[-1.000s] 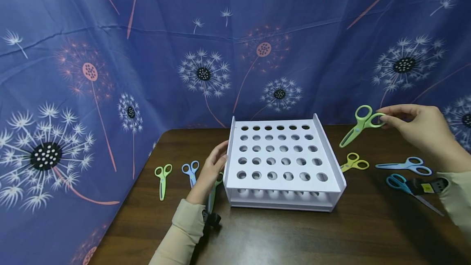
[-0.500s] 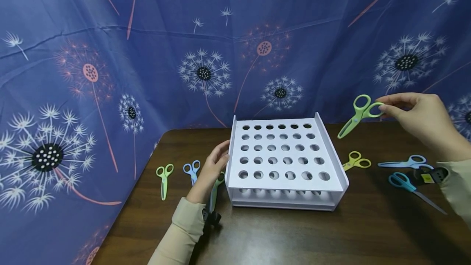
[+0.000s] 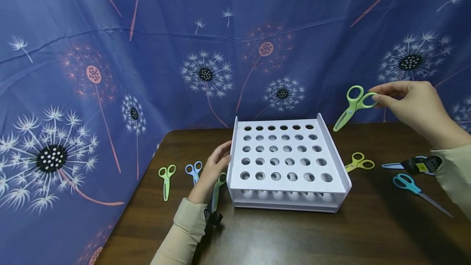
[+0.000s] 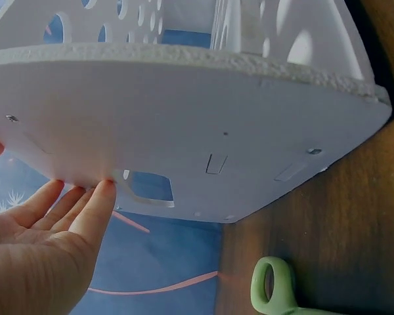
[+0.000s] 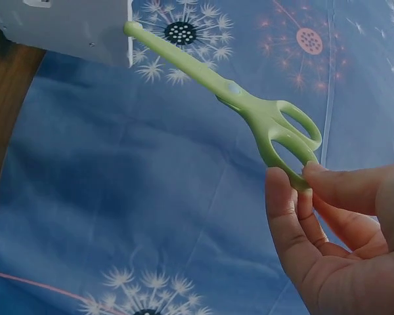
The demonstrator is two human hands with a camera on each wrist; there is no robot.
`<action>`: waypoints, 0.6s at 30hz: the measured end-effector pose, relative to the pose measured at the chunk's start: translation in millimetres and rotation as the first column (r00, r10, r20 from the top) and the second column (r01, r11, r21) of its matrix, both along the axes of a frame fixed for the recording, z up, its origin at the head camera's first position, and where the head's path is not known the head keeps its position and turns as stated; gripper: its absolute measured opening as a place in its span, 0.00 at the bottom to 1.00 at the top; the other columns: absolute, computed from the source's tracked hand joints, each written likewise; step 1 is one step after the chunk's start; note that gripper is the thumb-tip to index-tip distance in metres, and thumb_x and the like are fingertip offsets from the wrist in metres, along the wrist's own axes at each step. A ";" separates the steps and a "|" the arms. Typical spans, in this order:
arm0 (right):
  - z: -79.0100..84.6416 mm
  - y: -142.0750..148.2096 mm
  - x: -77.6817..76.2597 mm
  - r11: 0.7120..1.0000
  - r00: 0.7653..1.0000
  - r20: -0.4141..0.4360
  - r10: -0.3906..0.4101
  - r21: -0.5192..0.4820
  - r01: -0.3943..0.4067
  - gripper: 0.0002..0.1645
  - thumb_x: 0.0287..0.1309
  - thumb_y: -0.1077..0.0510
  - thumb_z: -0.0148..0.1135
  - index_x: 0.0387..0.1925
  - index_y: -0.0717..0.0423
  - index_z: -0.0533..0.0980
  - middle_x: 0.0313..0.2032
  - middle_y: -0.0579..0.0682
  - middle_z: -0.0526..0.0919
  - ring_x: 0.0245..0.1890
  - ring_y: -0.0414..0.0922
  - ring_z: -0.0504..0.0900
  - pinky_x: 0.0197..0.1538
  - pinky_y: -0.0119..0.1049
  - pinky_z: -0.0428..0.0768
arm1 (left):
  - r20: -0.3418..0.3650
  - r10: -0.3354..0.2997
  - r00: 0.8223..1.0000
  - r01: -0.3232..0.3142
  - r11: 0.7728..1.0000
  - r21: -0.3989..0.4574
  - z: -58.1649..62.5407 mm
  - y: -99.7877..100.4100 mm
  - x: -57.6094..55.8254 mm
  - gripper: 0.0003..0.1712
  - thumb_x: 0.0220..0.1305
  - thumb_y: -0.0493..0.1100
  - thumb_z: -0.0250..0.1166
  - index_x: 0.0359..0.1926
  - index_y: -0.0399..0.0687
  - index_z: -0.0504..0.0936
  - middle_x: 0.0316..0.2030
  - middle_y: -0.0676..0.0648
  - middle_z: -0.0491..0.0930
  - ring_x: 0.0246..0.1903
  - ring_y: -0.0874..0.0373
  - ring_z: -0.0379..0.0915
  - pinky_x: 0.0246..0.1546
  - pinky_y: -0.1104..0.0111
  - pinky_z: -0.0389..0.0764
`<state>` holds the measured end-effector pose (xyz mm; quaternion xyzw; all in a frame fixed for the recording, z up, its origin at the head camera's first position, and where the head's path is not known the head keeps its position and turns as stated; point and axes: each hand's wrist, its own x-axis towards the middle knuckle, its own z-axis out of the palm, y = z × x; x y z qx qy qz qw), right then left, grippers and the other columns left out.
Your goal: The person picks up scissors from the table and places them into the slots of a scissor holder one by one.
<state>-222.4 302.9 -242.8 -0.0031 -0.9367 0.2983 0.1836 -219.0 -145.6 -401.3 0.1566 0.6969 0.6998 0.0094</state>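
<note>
My right hand [image 3: 416,101] pinches one handle loop of light green scissors [image 3: 352,106] between thumb and fingertips. The scissors hang in the air above the table at the right, their tip slanting down toward a white rack [image 3: 285,185] with rows of round holes. In the right wrist view the tip of the green scissors [image 5: 233,92] overlaps the rack's edge, and both loops show. My left hand [image 3: 214,169] touches the rack's left side wall. Its fingers [image 4: 92,213] lie straight against that wall, near a rectangular cutout, in the left wrist view.
Left of the rack lie green scissors [image 3: 167,187], blue scissors [image 3: 195,178] partly behind my arm, and green scissors [image 3: 215,195] beside my wrist. On the right are yellow scissors [image 3: 355,164], light blue scissors [image 3: 391,166] and teal-handled scissors [image 3: 416,190]. A patterned blue cloth [image 3: 165,72] hangs behind.
My right hand has risen and shifted slightly left, carrying the green scissors higher and closer to the rack. The left hand stays at the rack's side.
</note>
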 end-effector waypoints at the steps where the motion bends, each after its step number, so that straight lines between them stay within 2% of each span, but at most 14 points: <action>1: 1.2 -1.8 -1.7 1.000 1.000 0.005 0.001 -0.001 -0.001 0.27 0.66 0.42 0.55 0.54 0.58 0.79 0.27 0.47 0.87 0.23 0.18 0.69 0.28 0.34 0.64 | 0.001 0.006 1.000 -0.006 1.000 -0.006 0.3 -0.1 0.7 0.28 0.70 0.38 0.52 0.69 0.39 0.64 0.67 0.35 0.66 0.66 0.42 0.64 0.59 0.64 0.72; 3: 3.4 -5.9 -4.7 1.000 1.000 0.015 0.002 -0.004 -0.002 0.28 0.66 0.42 0.54 0.55 0.58 0.78 0.28 0.51 0.88 0.23 0.17 0.69 0.31 0.34 0.64 | 0.014 0.017 1.000 -0.017 1.000 -0.011 1.0 0.0 1.8 0.28 0.70 0.40 0.52 0.69 0.41 0.65 0.66 0.36 0.67 0.65 0.43 0.65 0.60 0.60 0.71; 6: 5.8 -10.8 -8.4 1.000 1.000 0.020 0.009 -0.016 -0.008 0.28 0.67 0.43 0.54 0.56 0.59 0.78 0.30 0.53 0.88 0.22 0.17 0.70 0.26 0.37 0.63 | 0.016 0.021 1.000 -0.021 1.000 -0.017 1.5 0.6 1.8 0.27 0.70 0.41 0.53 0.69 0.42 0.65 0.66 0.37 0.68 0.64 0.44 0.66 0.58 0.61 0.72; 10: 8.8 -14.7 -10.8 0.998 0.999 0.026 0.030 -0.049 -0.028 0.28 0.66 0.42 0.55 0.56 0.58 0.77 0.26 0.42 0.87 0.25 0.18 0.70 0.22 0.40 0.59 | -0.003 0.014 1.000 -0.014 1.000 -0.015 0.2 1.2 -0.3 0.28 0.69 0.38 0.53 0.69 0.39 0.64 0.66 0.35 0.67 0.65 0.43 0.65 0.53 0.69 0.74; 14: 9.8 -17.9 -14.1 0.995 0.998 0.042 0.056 -0.081 -0.052 0.29 0.66 0.42 0.55 0.57 0.57 0.77 0.23 0.29 0.83 0.26 0.18 0.72 0.22 0.41 0.59 | -0.006 0.010 1.000 -0.010 1.000 -0.020 -0.8 1.0 -1.6 0.28 0.70 0.38 0.53 0.69 0.39 0.64 0.66 0.35 0.67 0.65 0.42 0.65 0.52 0.71 0.74; 18: 8.4 -21.1 -18.3 0.995 0.997 0.048 0.068 -0.083 -0.064 0.29 0.66 0.41 0.55 0.57 0.57 0.77 0.23 0.28 0.83 0.26 0.18 0.72 0.21 0.40 0.60 | -0.010 -0.002 1.000 0.002 1.000 -0.022 -0.9 1.3 -1.2 0.28 0.70 0.37 0.52 0.70 0.39 0.63 0.67 0.35 0.66 0.65 0.41 0.64 0.51 0.71 0.75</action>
